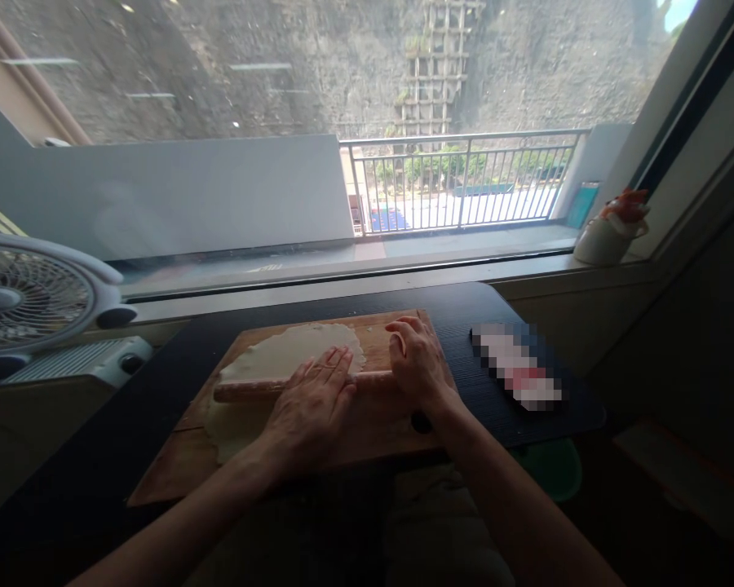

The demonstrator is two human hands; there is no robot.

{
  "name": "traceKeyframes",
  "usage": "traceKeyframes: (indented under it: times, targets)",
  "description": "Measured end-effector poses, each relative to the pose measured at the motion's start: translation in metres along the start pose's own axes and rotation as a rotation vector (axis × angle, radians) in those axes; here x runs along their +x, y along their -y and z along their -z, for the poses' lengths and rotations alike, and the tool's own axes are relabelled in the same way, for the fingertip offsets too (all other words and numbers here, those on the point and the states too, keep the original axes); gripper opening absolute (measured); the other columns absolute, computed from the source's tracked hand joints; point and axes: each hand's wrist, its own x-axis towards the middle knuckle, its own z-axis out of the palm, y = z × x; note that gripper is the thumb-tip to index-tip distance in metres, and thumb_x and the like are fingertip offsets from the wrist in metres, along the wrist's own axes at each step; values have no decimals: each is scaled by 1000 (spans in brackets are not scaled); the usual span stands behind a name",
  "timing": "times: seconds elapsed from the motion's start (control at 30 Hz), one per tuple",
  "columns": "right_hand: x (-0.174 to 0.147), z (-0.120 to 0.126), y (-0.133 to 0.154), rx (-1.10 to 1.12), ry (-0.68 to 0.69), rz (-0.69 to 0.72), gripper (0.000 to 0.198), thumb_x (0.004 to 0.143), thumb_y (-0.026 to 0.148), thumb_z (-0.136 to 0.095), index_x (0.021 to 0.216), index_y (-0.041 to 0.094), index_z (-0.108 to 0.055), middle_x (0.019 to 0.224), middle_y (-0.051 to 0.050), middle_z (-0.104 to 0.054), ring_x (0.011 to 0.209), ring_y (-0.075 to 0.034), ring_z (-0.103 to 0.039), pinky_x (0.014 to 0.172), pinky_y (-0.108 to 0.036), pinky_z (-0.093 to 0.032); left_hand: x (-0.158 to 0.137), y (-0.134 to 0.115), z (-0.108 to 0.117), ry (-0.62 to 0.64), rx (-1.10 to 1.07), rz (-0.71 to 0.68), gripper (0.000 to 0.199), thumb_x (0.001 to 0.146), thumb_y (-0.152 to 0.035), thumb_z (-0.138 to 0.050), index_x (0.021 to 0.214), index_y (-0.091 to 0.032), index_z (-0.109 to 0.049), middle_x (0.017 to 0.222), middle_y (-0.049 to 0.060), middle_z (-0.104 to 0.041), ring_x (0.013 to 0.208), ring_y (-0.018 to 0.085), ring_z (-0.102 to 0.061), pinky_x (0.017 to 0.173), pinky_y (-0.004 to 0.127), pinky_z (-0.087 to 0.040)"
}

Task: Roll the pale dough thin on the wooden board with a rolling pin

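Observation:
A sheet of pale rolled dough (290, 346) lies on a wooden board (171, 473), with a wooden rolling pin (245, 391) across it. Part of the dough shows on the near side of the pin too. My left hand (318, 391) rests flat over the pin's middle, fingers stretched forward and close together, the fingertips near the dough's edge. At the pin's right end is my right hand (419, 363), its fingers curled and its palm over the wood. That end of the pin is hidden beneath it.
The board sits on a dark table (458, 314) below a large window. To the right lies a blurred-out flat object (517, 367). A fan (30, 293) stands at the left. On the sill is a pale pot (605, 240) with an orange figure. A green basin (554, 469) shows below the table.

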Motion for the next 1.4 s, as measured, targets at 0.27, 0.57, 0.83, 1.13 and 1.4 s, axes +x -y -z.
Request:
traceKeyframes:
  times: [0.27, 0.57, 0.83, 1.13, 1.4]
  targets:
    - [26, -15, 1, -280, 260, -52, 35, 94, 30, -32, 111, 20, -62, 121, -10, -56, 116, -24, -45, 101, -41, -28, 78, 11, 8, 174, -23, 159, 51, 94, -37, -23, 135, -17, -45, 144, 11, -40, 135, 24, -31, 109, 49, -22]
    - [-31, 7, 16, -340, 349, 119, 48, 96, 33, -26, 135, 10, -43, 142, -14, -42, 137, -22, -25, 110, -40, -18, 2, 0, -1, -58, -50, 42, 54, 94, -39, -20, 141, -17, -36, 149, 8, -32, 138, 23, -25, 112, 47, -16]
    - [-8, -3, 26, -376, 378, -17, 51, 96, 40, -27, 130, 9, -49, 142, -17, -40, 136, -25, -28, 110, -46, -20, 26, 10, 9, 42, -104, 50, 52, 95, -36, -20, 141, -18, -36, 149, 8, -31, 139, 22, -24, 112, 47, -18]
    - [-60, 15, 41, -255, 436, 315, 49, 98, 41, -20, 141, 22, -35, 147, -4, -36, 140, -19, -17, 113, -42, -8, -61, 103, 1, -131, -21, 112, 48, 94, -41, -29, 133, -20, -49, 140, 6, -47, 135, 25, -33, 112, 46, -17]
    - [1, -39, 73, -336, 371, 96, 53, 97, 43, -25, 133, 12, -46, 145, -15, -37, 137, -26, -25, 109, -47, -16, -61, 97, 12, -113, 43, 340, 47, 94, -41, -27, 125, -22, -57, 139, 8, -47, 135, 26, -33, 109, 55, -18]
